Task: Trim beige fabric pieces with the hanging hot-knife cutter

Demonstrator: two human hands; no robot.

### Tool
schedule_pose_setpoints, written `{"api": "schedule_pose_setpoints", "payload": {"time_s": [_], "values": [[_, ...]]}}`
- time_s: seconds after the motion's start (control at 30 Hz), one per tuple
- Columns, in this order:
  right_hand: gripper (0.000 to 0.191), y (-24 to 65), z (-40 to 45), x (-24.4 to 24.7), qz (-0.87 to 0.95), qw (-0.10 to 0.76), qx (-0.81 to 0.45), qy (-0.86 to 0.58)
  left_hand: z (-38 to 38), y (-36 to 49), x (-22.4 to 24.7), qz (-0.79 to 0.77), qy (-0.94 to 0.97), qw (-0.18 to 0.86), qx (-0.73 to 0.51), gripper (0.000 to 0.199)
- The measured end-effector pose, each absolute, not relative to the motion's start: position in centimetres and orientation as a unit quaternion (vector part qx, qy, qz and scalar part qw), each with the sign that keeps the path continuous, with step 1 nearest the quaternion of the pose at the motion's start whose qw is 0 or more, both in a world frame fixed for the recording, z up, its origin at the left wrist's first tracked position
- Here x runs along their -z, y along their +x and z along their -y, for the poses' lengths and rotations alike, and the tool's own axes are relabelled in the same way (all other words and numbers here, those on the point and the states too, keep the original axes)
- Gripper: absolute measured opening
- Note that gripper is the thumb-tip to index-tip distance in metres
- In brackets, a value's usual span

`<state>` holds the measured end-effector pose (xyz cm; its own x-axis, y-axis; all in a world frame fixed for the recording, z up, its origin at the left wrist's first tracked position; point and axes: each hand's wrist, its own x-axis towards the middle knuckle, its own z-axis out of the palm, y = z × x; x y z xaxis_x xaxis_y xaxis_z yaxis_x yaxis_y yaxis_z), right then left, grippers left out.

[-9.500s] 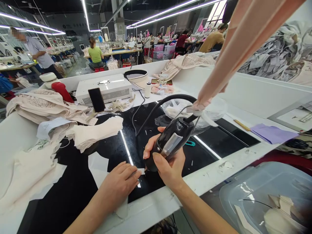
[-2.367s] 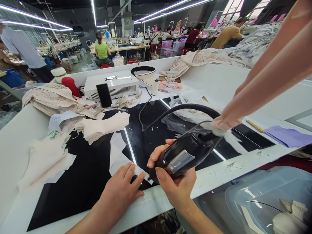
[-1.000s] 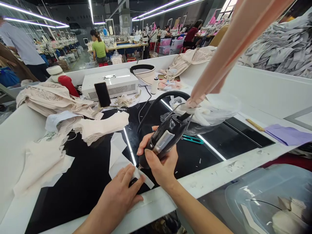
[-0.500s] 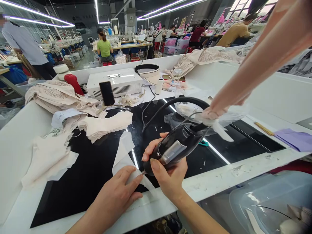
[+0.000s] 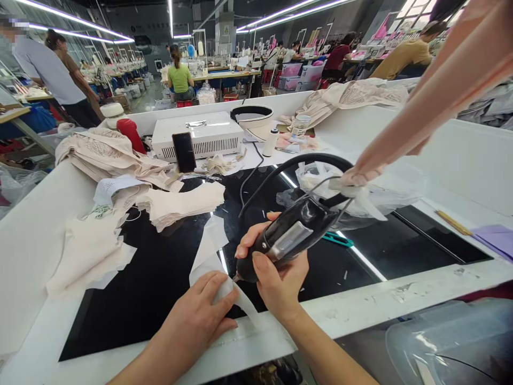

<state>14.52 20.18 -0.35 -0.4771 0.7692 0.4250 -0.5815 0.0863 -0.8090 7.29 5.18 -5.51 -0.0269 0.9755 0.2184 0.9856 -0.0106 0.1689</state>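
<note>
Apparently trimming, I judge: right hand (image 5: 284,282) fingers wrapped round black corded handpiece (image 5: 294,230), left hand (image 5: 202,307) fingers spread over white sheet (image 5: 207,248); next move calls for holding it flat

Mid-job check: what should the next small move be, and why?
I'd probably have the left hand ease its fingers slightly back on the white piece while holding it flat, because the narrow tip of the black tool in the right hand appears very close to them.
</note>
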Motion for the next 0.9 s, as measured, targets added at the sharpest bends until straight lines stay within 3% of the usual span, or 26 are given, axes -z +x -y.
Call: {"api": "schedule_pose_setpoints", "payload": {"time_s": [0.2, 0.5, 0.67, 0.8, 0.9], "values": [[0.037, 14.3, -20.4, 0.8, 0.542, 0.501, -0.67, -0.08, -5.3, 7.4, 5.6, 0.709, -0.692, 0.015, 0.136, 0.056], [0.043, 13.8, -20.5, 1.1, 0.53, 0.499, -0.684, -0.053, -5.2, 7.5, 6.0, 0.717, -0.679, 0.008, 0.157, 0.059], [0.04, 14.2, -20.9, 1.4, 0.546, 0.499, -0.665, -0.106, -6.0, 7.9, 8.1, 0.711, -0.67, 0.054, 0.208, 0.066], [0.041, 14.2, -21.8, 1.5, 0.561, 0.468, -0.668, -0.138, -7.2, 7.2, 10.8, 0.688, -0.656, 0.18, 0.252, 0.044], [0.04, 13.7, -21.9, 1.6, 0.559, 0.481, -0.656, -0.16, -7.8, 6.0, 10.8, 0.694, -0.671, 0.148, 0.215, 0.032]]}}
